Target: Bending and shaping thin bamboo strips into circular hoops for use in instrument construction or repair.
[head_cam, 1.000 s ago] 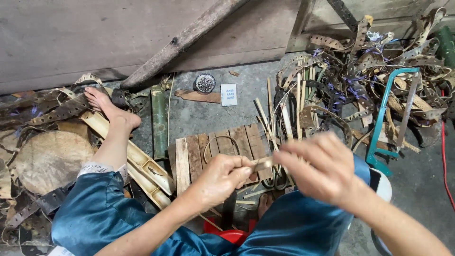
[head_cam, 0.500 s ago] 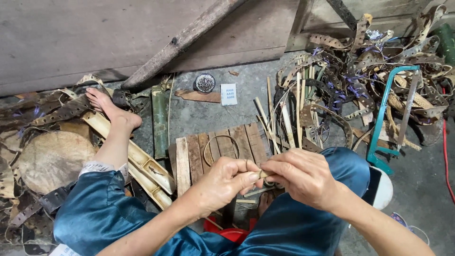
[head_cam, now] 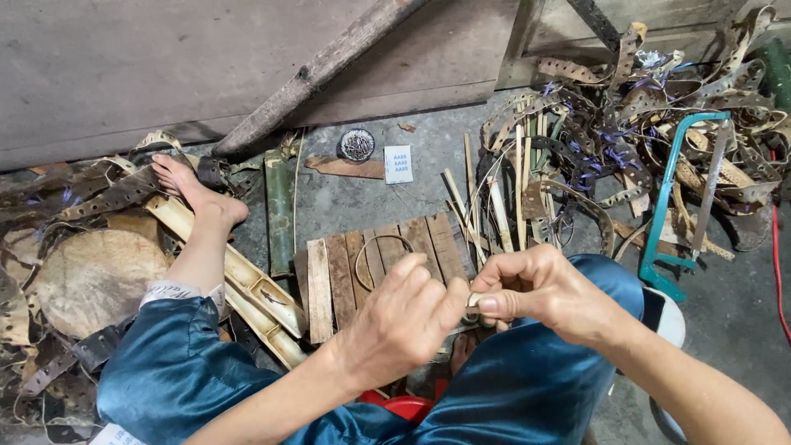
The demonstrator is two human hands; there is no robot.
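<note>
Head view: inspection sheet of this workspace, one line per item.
Surface: grey concrete floor, slatted wooden board bearing a thin ring.
Job's things: small pale strip piece, pinched between both hands.
Clutter: punched strips pile, split bamboo, teal hacksaw, round tin.
Grippers: left hand and right hand both closed on the piece.
Cables: red cord, right edge.
Surroundings: grey wall, leaning pole.

A small white rectangular packet [head_cam: 398, 163] with blue printing is lying flat on the grey concrete floor [head_cam: 346, 206], towards the far middle of the scene. It is sitting just right of a round dark tin lid [head_cam: 357, 144] and beyond the wooden slat board [head_cam: 379, 264].
</note>
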